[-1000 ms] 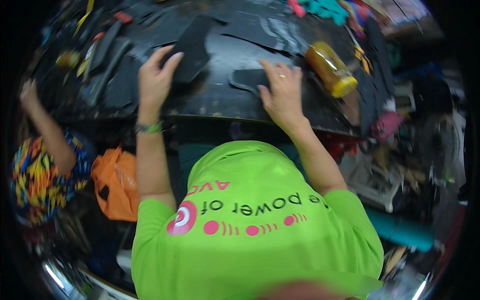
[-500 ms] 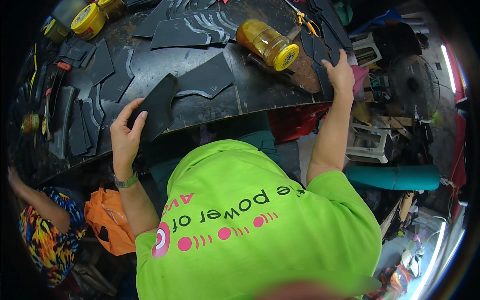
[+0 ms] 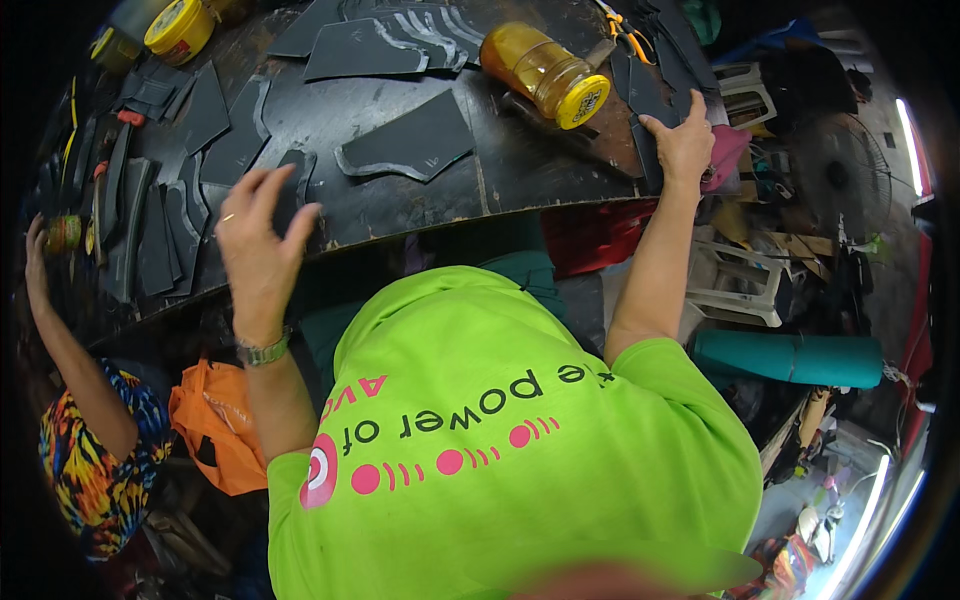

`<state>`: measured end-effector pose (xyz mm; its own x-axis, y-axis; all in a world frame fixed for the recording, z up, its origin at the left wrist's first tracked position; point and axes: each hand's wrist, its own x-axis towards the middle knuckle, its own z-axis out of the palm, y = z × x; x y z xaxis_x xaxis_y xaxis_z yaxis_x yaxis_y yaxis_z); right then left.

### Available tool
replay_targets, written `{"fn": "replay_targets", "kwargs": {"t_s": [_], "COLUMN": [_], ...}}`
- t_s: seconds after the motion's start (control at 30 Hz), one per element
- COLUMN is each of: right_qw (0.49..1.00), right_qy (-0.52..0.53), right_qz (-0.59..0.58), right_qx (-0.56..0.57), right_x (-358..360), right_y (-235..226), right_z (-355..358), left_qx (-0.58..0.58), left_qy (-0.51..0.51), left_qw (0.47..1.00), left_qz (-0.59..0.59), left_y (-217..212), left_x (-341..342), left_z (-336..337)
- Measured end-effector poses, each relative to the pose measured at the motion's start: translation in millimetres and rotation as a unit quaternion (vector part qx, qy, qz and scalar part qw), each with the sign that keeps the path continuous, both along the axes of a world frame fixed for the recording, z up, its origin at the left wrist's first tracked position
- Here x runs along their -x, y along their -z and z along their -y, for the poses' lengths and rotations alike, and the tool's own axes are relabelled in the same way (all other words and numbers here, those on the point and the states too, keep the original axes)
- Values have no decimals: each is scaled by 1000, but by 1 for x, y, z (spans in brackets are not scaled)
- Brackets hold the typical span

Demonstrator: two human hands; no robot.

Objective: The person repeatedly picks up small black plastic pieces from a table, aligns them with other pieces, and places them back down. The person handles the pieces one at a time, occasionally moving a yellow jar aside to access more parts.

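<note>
My left hand (image 3: 262,250) is lifted near the table's front edge, its fingers apart and nothing in it. Just beyond its fingers a dark cut panel (image 3: 290,180) with a pale edge lies on the table, partly hidden by the hand. Another black panel (image 3: 405,140) with a grey strip along its edge lies to its right. My right hand (image 3: 685,145), thumb and forefinger spread, rests at the right end of the table against several black cut pieces (image 3: 645,95). Whether its curled outer fingers touch a piece is hidden.
A glass jar (image 3: 545,72) with a yellow lid lies on its side near orange-handled scissors (image 3: 627,38). More panels (image 3: 375,48) overlap at the back. Yellow tubs (image 3: 180,30) stand far left. A co-worker's arm (image 3: 85,370) reaches in at left, by an orange bag (image 3: 215,425).
My left hand has let go of the dark panel, which now lies on the table, and has drawn back. My right hand has barely moved. The co-worker's hand has reached further up the table.
</note>
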<state>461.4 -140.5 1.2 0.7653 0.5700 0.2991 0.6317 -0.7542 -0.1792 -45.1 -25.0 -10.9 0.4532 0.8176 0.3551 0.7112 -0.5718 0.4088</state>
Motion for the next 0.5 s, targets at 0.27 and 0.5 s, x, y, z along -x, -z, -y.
{"fn": "replay_targets", "kwargs": {"t_s": [0.27, 0.5], "right_qw": [898, 665], "right_qy": [-169, -307], "right_qz": [-230, -286], "right_qx": [-336, -617], "right_x": [-15, 35], "right_y": [0, -86], "right_z": [4, 8], "left_qx": [-27, -22], "left_qy": [70, 30], "left_qw": [996, 999], "left_qz": [-44, -29], "left_y": [15, 14], "left_x": [-56, -51], "left_z": [4, -1]}}
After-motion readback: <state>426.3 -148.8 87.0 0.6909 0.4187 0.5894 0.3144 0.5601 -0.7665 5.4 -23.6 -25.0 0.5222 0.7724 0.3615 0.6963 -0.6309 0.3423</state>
